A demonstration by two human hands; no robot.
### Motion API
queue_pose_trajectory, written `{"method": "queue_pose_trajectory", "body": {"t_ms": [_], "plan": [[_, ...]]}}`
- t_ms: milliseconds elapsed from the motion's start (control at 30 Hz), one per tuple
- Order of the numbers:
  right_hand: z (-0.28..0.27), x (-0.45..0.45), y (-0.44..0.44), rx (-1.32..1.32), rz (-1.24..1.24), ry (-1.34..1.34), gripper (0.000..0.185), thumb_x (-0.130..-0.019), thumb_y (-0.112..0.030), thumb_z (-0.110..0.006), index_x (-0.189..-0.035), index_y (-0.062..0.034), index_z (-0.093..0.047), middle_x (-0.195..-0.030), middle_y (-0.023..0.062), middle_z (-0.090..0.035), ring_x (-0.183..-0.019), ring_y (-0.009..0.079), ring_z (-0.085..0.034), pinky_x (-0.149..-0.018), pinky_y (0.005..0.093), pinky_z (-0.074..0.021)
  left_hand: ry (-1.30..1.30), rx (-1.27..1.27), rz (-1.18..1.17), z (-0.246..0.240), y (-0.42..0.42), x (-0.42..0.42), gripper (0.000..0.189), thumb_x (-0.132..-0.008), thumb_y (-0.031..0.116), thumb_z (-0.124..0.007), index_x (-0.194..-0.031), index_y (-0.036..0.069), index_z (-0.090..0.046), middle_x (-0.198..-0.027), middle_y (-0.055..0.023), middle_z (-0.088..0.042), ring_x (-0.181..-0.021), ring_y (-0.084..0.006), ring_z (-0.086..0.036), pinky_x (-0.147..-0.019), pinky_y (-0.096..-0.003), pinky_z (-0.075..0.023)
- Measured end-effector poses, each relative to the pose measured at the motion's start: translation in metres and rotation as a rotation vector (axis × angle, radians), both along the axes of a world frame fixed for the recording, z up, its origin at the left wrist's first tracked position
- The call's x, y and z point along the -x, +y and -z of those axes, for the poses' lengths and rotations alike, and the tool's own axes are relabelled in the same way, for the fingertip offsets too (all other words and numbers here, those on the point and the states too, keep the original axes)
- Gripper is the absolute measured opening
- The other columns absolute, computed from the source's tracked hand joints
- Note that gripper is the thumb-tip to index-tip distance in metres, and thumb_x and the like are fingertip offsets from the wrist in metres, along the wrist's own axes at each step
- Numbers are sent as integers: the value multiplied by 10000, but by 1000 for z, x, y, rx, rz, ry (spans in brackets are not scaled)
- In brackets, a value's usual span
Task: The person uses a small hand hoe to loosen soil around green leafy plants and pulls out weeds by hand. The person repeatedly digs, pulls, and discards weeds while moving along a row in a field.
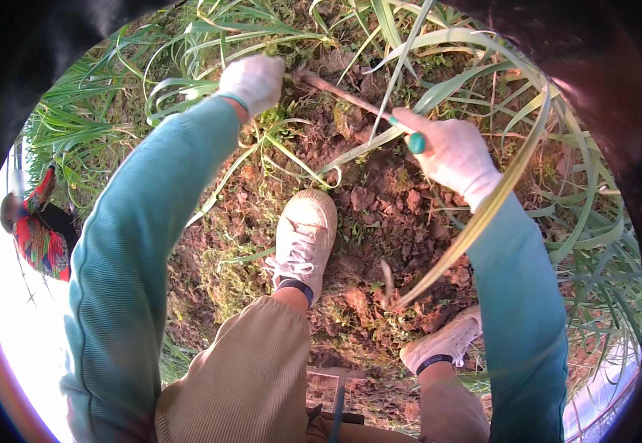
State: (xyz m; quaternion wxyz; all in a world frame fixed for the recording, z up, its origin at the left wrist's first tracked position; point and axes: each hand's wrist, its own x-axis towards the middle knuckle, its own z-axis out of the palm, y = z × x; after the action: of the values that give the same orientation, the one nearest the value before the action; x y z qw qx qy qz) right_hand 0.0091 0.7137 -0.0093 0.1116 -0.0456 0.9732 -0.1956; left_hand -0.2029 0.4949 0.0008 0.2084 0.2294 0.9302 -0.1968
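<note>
My left hand [251, 83], in a whitish glove, is curled just above the weeds and soil. Blur and the angle hide whether anything is inside its fingers. In my right hand [456, 149], also gloved, is the handle of a slim hand weeding tool [348, 97] with green parts by the grip. Its rusty-brown shaft slants up and left, ending over the soil close to my left hand; the working end is hard to make out. Long green leaves [442, 99] of leek-like plants pass beside and behind my right hand, and a yellowed leaf [465, 235] crosses in front of my right wrist.
Reddish, clumpy soil [376, 210] with moss and small weeds lies around my pale laced shoes [305, 238]. Leafy crop plants [82, 116] grow on the left and right. A person [41, 232] in patterned red clothing is at the far left. A thin frame [334, 376] stands under me.
</note>
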Motion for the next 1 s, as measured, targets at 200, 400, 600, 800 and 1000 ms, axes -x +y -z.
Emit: {"method": "queue_pose_trajectory", "body": {"t_ms": [200, 400, 600, 800, 1000], "plan": [[-19, -26, -17, -7, 78, 259, 288, -927, -203, -612, -1210, -236, -661, -522, 81, -562, -477, 240, -604, -499, 369, -492, 125, -184, -28, -51, -8, 8, 267, -1040, 245, -457, -1170, 107, -645, -896, -85, -681, -762, -199, -691, -719, -374, -597], [-83, 19, -45, -64, -92, 227, 80, -914, -172, -594, -925, -146, -670, -594, 81, -612, -583, 247, -674, -532, 385, -541, -104, 53, -7, 41, -25, 9, 237, -954, 104, -509, -1060, 11, -699, -1053, -213, -702, -936, -326, -713, -856, -419, -573], [-30, 53, -39, -119, -51, -250, 268, -907, -168, -597, -1164, -150, -668, -700, 81, -655, -610, 201, -653, -596, 344, -550, -73, -28, 40, 39, -25, -5, 250, -906, 85, -523, -997, -1, -739, -1027, -198, -721, -951, -348, -715, -840, -429, -568], [-19, 10, -30, 132, 87, -87, 298, -963, -272, -583, -1237, -173, -649, -584, 80, -600, -508, 249, -610, -549, 396, -499, -233, 32, -69, -10, -21, -11, 246, -971, 109, -483, -1036, 14, -700, -964, -143, -710, -901, -255, -704, -845, -410, -569], [-113, -26, -17, -10, 403, -120, 148, -928, -212, -600, -1033, -164, -693, -635, 110, -617, -591, 302, -644, -555, 394, -501, 122, -275, -51, -73, -42, 20, 265, -961, 305, -602, -1087, 87, -682, -1003, -105, -726, -868, -184, -701, -810, -377, -571]]}}
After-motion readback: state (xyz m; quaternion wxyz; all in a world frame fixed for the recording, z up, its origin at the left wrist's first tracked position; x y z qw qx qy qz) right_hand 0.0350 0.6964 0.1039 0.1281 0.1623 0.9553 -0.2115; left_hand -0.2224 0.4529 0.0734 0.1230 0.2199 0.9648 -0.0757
